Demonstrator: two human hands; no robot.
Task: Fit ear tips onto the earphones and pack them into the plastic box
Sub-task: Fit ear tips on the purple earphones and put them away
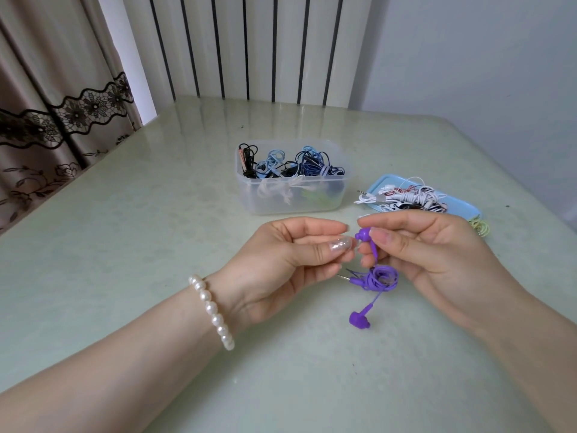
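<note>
Above the pale green glossy table (pixel 125 245), the left hand (pixel 281 264), palm up with a pearl bracelet (pixel 212 310) at the wrist, pinches something too small to tell. Just beside it, the right hand (pixel 431 254) pinches one bud of the purple coiled earphones (pixel 379 278); the other bud dangles. Beyond stands the clear plastic box (pixel 293 201).

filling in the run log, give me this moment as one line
stage: fitting ear tip | right hand: grips purple earphones | left hand: pinches something small, unclear | plastic box: part full
</note>
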